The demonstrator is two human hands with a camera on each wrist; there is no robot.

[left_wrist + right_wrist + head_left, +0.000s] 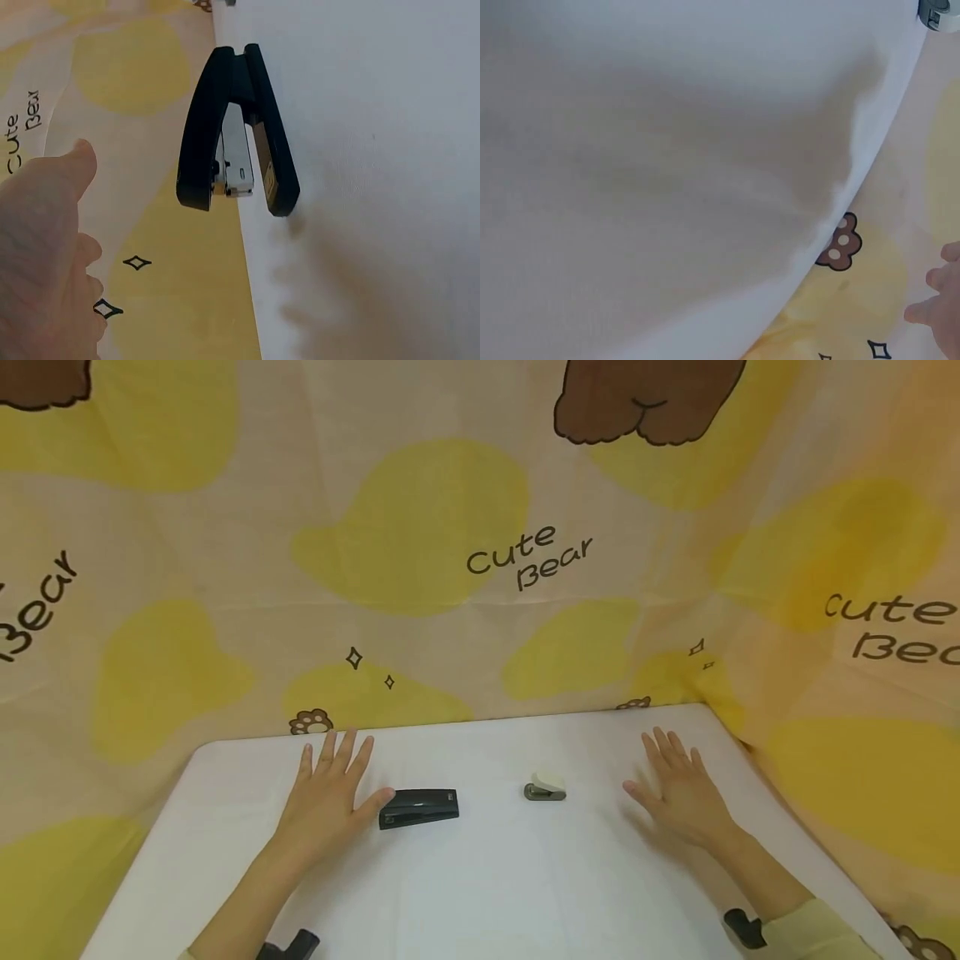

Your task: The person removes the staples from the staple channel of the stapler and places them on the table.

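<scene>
Black stapler (418, 807) just beside the flat left hand's (327, 796) thumb.

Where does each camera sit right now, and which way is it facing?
Head: above, looking down at the white table; left hand and right hand lie flat, fingers spread.
Left wrist: looks past the thumb at the black stapler.
Right wrist: faces bare table; fingertips show.
Shared: head and left wrist both show the stapler.
</scene>
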